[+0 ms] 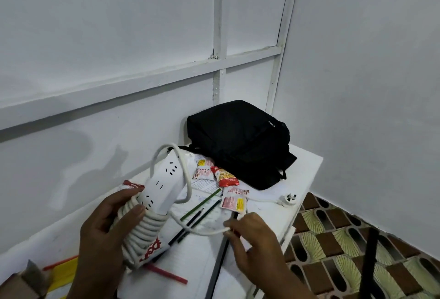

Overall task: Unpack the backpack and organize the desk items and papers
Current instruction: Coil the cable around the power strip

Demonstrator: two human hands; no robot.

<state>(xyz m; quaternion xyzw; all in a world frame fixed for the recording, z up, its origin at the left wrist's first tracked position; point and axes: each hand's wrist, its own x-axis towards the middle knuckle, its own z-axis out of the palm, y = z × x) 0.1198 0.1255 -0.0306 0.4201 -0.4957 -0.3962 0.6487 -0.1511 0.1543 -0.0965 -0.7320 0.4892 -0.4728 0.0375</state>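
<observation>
Gripping power strip (162,184) in left hand (104,232), right hand (250,239) pinching cord (204,231)

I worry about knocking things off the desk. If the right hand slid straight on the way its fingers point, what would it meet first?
The right hand, pinching the white cord, points up-left; probably the pencils first, though depth is unclear.

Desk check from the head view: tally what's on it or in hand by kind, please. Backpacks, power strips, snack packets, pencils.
Backpacks: 1
Power strips: 1, gripped by the left hand; the right hand pinches its cord
Snack packets: 3
Pencils: 3 that I can tell
Total: 8
</observation>
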